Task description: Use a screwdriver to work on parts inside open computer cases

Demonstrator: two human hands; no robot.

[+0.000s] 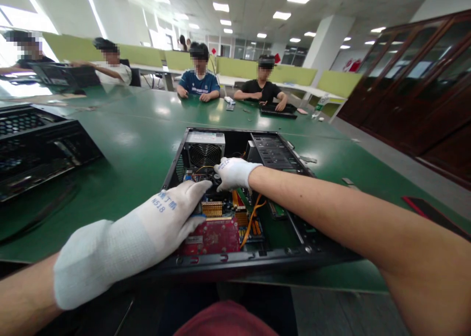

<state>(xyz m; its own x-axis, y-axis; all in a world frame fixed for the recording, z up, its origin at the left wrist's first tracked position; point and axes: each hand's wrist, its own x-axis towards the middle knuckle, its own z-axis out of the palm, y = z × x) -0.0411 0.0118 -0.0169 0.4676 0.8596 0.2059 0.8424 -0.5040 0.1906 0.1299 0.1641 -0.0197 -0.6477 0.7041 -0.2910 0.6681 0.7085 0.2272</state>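
An uncovered computer case [235, 261] lies on its side in front of me. My left hand [174, 206], in a white glove, reaches in from the left, its fingers stretched out to the CPU cooler [217, 177] and its thumb apart below. From the right, my gloved right hand [237, 173] bends its fingers down around the cooler's right side; the fingertips are partly hidden. Behind both hands sits the power supply [204, 153] with its round fan. Nearer to me are a gold heatsink [212, 209], a red expansion card [211, 238] and an orange cable [253, 221].
Another black computer case [40, 152] stands on the green table [128, 144] at left. Small metal parts [309, 159] and a red-edged black panel [434, 216] lie to the right. Several people sit across the table, one at a black panel [278, 111].
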